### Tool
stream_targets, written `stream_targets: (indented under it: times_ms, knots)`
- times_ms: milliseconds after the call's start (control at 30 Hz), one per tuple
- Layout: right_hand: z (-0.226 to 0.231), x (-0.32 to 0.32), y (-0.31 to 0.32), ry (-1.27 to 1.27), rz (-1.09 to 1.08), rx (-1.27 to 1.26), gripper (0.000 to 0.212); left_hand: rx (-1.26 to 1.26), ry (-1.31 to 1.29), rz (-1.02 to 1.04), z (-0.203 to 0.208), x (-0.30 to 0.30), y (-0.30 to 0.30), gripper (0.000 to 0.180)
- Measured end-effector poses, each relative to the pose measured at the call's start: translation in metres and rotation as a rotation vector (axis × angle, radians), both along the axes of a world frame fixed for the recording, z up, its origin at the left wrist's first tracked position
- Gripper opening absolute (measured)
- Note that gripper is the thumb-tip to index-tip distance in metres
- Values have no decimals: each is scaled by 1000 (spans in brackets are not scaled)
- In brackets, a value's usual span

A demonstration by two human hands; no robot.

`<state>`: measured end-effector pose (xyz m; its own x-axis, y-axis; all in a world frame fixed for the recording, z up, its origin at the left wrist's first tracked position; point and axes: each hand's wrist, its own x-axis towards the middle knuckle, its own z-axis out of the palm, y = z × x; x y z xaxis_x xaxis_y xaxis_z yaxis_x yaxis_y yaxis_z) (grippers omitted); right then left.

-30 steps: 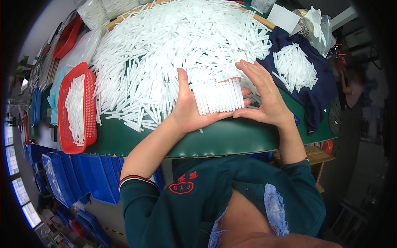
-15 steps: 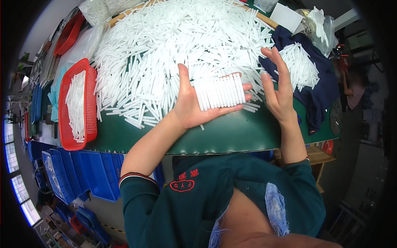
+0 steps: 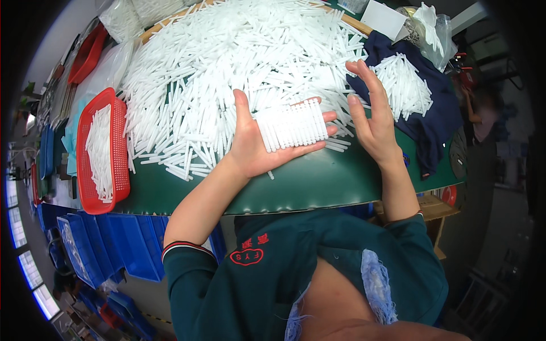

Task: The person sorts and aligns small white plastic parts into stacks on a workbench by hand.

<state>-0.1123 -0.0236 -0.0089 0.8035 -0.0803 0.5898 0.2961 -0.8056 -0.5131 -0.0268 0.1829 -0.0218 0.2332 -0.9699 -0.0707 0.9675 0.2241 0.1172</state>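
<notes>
Palm up, my left hand (image 3: pixel 250 149) carries a neat row of short white plastic sticks (image 3: pixel 293 125) lying side by side across the palm and fingers. Its thumb points away from the sticks and the fingers stretch out flat underneath, partly hidden by them. To the right, my right hand (image 3: pixel 376 125) is raised with fingers apart and nothing in it, a short way from the row. Behind both hands spreads a large loose heap of the same white sticks (image 3: pixel 227 51) on the green table (image 3: pixel 318 182).
A red basket (image 3: pixel 120 165) of white sticks stands at the left table edge. On the right, a dark blue cloth (image 3: pixel 441 125) bears a smaller stick pile (image 3: pixel 402 85). Blue bins (image 3: pixel 133 244) sit below left. White paper (image 3: pixel 379 20) and plastic bags lie far right.
The view has shifted slightly, so the table and things on it appear a little further left. Both hands and the row of sticks keep nearly the same pose.
</notes>
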Motion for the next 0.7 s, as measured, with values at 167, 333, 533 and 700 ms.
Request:
stream_targets:
  times_ms: [167, 333, 533, 700]
  knots:
    - [1, 0, 0, 12, -1, -14, 49, 2, -24, 4, -1, 0, -1, 124]
    - [2, 0, 1, 13, 1, -8, 49, -5, -14, 4, -1, 1, -1, 124]
    - [3, 1, 1, 13, 11, -2, 50, -10, -1, 2, -1, 1, -1, 124]
    - [3, 1, 1, 6, 13, -22, 51, -12, 14, 1, -1, 0, -1, 124]
